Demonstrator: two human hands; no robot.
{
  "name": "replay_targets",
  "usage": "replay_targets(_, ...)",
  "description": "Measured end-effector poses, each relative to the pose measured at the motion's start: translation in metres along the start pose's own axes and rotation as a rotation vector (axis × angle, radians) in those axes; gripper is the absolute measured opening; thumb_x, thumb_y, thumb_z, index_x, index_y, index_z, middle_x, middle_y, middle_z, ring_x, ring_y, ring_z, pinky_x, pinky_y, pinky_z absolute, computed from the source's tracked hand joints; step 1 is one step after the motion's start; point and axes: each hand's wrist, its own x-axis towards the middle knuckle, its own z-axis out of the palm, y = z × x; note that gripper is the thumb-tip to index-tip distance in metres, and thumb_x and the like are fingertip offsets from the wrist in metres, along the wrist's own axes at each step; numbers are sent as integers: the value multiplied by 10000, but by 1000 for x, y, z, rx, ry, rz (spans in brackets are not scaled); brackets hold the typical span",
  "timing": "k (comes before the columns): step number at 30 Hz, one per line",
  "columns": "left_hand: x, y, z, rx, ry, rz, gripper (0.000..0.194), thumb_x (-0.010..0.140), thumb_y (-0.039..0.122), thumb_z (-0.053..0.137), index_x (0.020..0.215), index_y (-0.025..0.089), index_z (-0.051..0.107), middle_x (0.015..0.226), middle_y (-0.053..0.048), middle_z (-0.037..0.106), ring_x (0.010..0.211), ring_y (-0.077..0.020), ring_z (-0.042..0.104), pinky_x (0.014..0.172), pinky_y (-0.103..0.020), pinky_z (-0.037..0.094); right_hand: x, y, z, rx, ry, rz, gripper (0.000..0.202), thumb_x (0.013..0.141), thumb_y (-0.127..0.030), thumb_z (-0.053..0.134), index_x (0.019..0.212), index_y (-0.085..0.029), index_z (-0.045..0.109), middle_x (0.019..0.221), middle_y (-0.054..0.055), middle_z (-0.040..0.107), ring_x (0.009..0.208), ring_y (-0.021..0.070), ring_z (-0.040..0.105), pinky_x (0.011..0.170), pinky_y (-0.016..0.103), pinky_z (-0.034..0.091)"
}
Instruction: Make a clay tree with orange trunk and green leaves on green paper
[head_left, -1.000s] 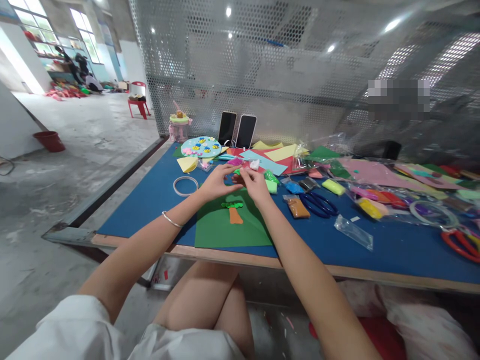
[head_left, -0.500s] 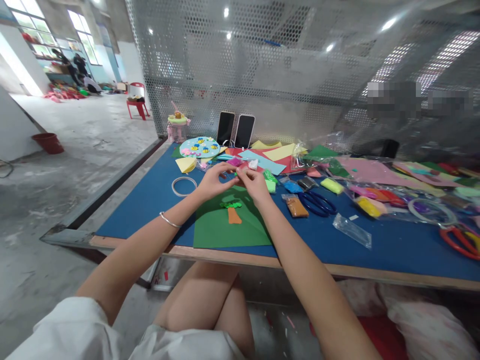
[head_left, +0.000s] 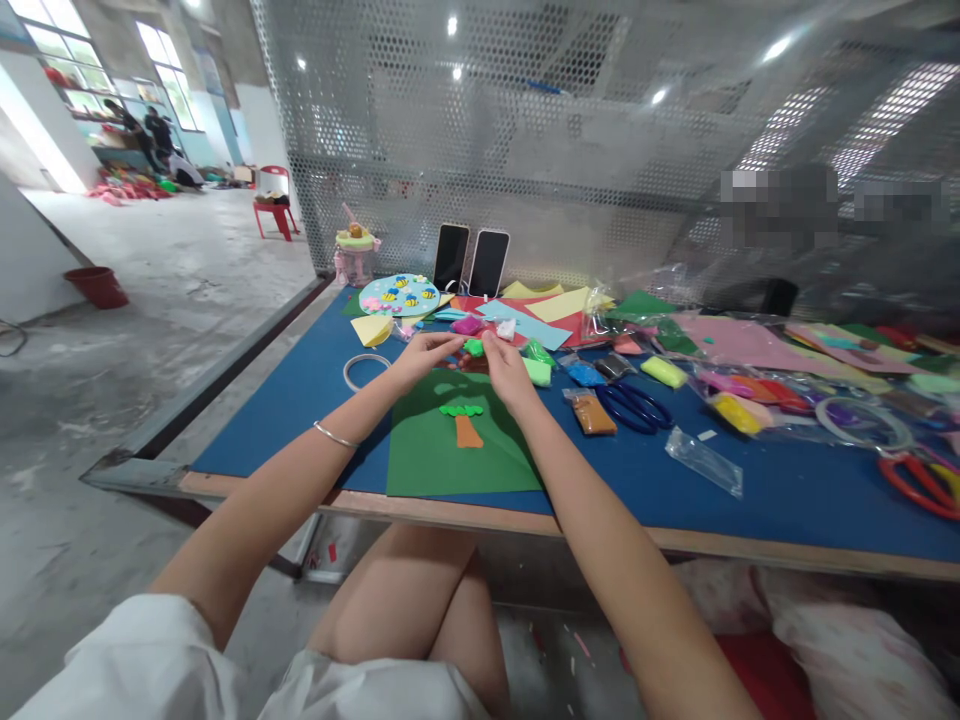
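A small lump of bright green modelling clay (head_left: 474, 347) is held up between my two hands, above the far part of a green paper sheet (head_left: 420, 462). My left hand (head_left: 426, 360) closes its fingertips on the clay's left side. From the other side, the thumb and fingers of my right hand (head_left: 508, 370) pinch it. Lower on the sheet lies a brown tree-trunk shape (head_left: 469, 432), topped by a wavy band of green clay (head_left: 460, 410).
Dark blue scissors (head_left: 636, 408) and a brown clay packet (head_left: 591, 412) lie to the right. A tape ring (head_left: 366, 372) is at the left. Two phones (head_left: 489, 262) lean against the mesh panel (head_left: 570, 210) behind a bee-decorated disc (head_left: 399, 296). Red-handled scissors (head_left: 916, 486) lie far right.
The green clay, mostly covered by my fingers before, now shows between both hands. My left hand has flattened and shifted slightly, its fingers less curled. The trunk and sheet stay put.
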Motion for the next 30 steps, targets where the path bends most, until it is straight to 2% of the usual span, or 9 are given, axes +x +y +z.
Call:
replay_targets(5, 0, 2, 1, -11, 26, 4, 463, 685, 532, 694, 905, 125, 690, 750, -56, 687, 643, -135, 626, 621, -276, 522, -4, -3, 3, -66, -46, -9, 633, 759, -750, 405, 843, -196, 699, 739, 58, 729, 724, 224, 702, 708, 366, 573)
replay_targets(9, 1, 5, -1, 37, 101, 33, 397, 641, 493, 742, 734, 115, 663, 678, -36, 659, 605, -126, 591, 599, -262, 499, -11, -11, 6, -134, -111, -50, 525, 730, -682, 545, 826, -192, 708, 745, 44, 724, 728, 216, 689, 730, 349, 550)
replay_targets(12, 1, 5, -1, 78, 145, 56, 382, 650, 491, 735, 656, 121, 642, 633, -28, 639, 600, -128, 576, 581, -254, 482, -14, -16, 7, -165, -110, -73, 466, 683, -640, 634, 784, -190, 704, 694, 27, 708, 689, 217, 676, 730, 360, 541)
replay_targets(17, 1, 4, 0, 132, 178, 107, 435, 778, 546, 587, 679, 131, 668, 616, -27, 629, 592, -129, 571, 573, -258, 484, -11, -17, 7, -122, -104, -71, 492, 671, -682, 606, 687, -196, 679, 695, 38, 707, 676, 232, 680, 714, 378, 562)
replay_targets(19, 0, 6, 2, 158, 180, 139, 461, 833, 549, 510, 739, 138, 695, 683, -49, 654, 633, -139, 591, 566, -258, 488, -8, -15, 6, -88, -97, -56, 497, 661, -689, 612, 697, -199, 685, 702, 42, 715, 682, 246, 687, 722, 397, 570)
replay_targets(21, -3, 11, 3, 196, 170, 186, 396, 834, 514, 540, 837, 161, 720, 836, -74, 681, 752, -161, 615, 620, -271, 500, -5, -11, 5, -42, -72, -39, 518, 664, -703, 597, 752, -202, 696, 729, 46, 726, 697, 255, 694, 732, 411, 575)
replay_targets(23, -6, 17, 4, 236, 143, 240, 299, 793, 447, 632, 945, 206, 723, 984, -78, 672, 900, -187, 606, 756, -316, 504, -3, -7, 4, 15, -35, -24, 568, 705, -731, 521, 836, -208, 698, 780, 52, 736, 739, 254, 702, 740, 412, 578)
replay_targets(26, -9, 23, 7, 271, 90, 294, 274, 765, 375, 686, 1016, 266, 710, 1079, -60, 651, 1035, -214, 563, 952, -409, 427, -2, -4, 3, 86, 4, -10, 612, 756, -744, 425, 901, -213, 692, 854, 58, 740, 821, 243, 702, 756, 399, 579)
replay_targets(30, -8, 18, 10, 227, 103, 293, 267, 846, 412, 582, 1023, 254, 704, 1188, -79, 586, 1109, -229, 538, 942, -405, 446, -4, -7, 3, 124, 11, 1, 547, 679, -703, 584, 885, -209, 698, 842, 47, 743, 841, 250, 701, 785, 400, 574)
